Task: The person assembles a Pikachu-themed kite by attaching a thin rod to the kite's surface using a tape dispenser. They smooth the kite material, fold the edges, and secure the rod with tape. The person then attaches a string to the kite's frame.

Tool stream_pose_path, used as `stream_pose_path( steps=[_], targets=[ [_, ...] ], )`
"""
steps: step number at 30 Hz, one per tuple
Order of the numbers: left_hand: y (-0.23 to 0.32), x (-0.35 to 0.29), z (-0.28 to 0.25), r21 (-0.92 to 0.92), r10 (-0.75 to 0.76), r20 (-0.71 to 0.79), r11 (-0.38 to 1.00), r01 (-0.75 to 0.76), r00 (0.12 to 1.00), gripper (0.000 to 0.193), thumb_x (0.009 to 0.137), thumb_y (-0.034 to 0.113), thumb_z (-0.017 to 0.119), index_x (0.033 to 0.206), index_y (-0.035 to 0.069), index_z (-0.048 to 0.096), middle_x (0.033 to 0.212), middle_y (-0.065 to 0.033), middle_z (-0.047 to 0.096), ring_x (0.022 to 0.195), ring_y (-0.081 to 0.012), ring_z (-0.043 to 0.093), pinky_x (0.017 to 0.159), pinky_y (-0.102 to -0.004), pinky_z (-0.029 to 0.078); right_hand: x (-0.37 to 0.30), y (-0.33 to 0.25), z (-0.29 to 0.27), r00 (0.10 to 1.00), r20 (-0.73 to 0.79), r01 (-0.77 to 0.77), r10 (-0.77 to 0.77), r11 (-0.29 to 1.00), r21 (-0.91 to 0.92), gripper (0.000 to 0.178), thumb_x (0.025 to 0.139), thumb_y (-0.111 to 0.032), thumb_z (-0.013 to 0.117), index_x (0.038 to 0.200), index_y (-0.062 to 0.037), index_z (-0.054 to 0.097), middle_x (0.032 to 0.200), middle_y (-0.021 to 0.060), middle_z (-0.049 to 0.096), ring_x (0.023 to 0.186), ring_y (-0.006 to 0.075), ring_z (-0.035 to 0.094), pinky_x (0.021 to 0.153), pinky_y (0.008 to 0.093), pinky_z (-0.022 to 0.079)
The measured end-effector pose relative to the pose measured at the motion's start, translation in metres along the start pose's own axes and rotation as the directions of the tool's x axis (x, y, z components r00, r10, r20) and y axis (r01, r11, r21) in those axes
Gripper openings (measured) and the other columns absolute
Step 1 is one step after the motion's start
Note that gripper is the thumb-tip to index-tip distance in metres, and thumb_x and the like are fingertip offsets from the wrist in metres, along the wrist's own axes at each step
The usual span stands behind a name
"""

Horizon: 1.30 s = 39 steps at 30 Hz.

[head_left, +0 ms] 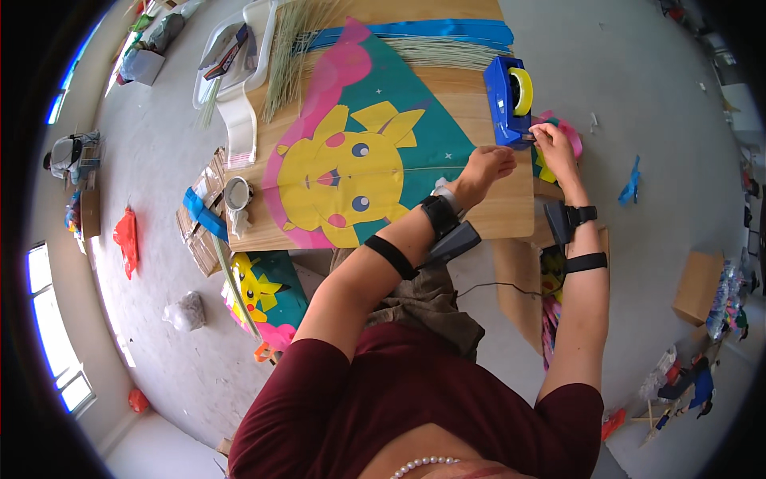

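The left hand reached over the wooden table, its forearm slanting across the near edge and its fingers lying together toward two o'clock. Whether it gripped anything, or touched the surface, could not be told. The right hand came up from five o'clock just beyond the table's right edge, wrist bent, fingertips curled at the cutting end of the blue tape dispenser; whether they pinched any tape could not be made out.

The dispenser, bearing a yellow roll, stood at two o'clock from the middle of the printed sheet, along the table's right edge. That sheet, pink and teal with a yellow cartoon figure, lay spread out, its teal side running to the left hand at three o'clock.

Bare wood showed between sheet and dispenser, narrowing toward the left hand. Room was tighter at eleven o'clock, where thin sticks lay against the sheet, and at twelve to one, where blue strips crossed its upper end. A grey tape roll sat near the left edge, at half past eight. Beyond the right hand, open floor stretched toward three o'clock.
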<state>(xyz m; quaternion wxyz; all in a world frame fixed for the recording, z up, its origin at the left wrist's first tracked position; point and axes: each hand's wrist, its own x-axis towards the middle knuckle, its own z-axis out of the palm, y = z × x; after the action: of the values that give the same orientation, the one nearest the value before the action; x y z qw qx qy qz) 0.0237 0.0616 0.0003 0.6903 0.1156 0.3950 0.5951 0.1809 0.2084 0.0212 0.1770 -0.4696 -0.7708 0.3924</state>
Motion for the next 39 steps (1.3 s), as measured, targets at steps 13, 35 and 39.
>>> stream_pose_path(
  steps=[13,35,39],
  targets=[
    [-0.005,0.038,0.016,-0.368,-0.086,-0.053,0.928,0.061,0.995,0.038,0.103,0.021,0.046,0.116,-0.014,0.052,0.119,-0.0278,0.060,0.116,-0.0399,0.059,0.106,-0.0488,0.049,0.006,-0.006,-0.008,0.959,0.195,-0.265,0.205,0.890,0.371,0.026,0.098,-0.026,0.068,0.104,-0.0012,0.071,0.091,-0.0009,0.068,0.084,0.0072,0.058,0.078,0.0245,0.047],
    [-0.003,0.041,0.012,-0.202,-0.065,-0.105,0.979,0.043,0.992,0.036,0.102,0.022,0.046,0.109,-0.011,0.058,0.114,-0.0239,0.064,0.112,-0.0355,0.062,0.103,-0.0467,0.050,-0.032,0.046,0.033,0.987,-0.061,-0.118,0.150,0.927,0.356,0.024,0.098,-0.023,0.067,0.103,0.0003,0.068,0.090,0.0021,0.065,0.087,0.0106,0.058,0.079,0.0269,0.047],
    [0.006,0.039,0.016,-0.033,-0.095,-0.174,0.995,0.091,0.980,0.032,0.098,0.022,0.051,0.111,-0.005,0.063,0.115,-0.0191,0.066,0.109,-0.0298,0.063,0.101,-0.0418,0.048,-0.038,0.056,0.062,0.981,-0.118,-0.072,0.151,0.860,0.505,0.026,0.100,-0.026,0.066,0.104,-0.0005,0.067,0.091,0.0023,0.066,0.087,0.0095,0.058,0.078,0.0279,0.048]
  ],
)
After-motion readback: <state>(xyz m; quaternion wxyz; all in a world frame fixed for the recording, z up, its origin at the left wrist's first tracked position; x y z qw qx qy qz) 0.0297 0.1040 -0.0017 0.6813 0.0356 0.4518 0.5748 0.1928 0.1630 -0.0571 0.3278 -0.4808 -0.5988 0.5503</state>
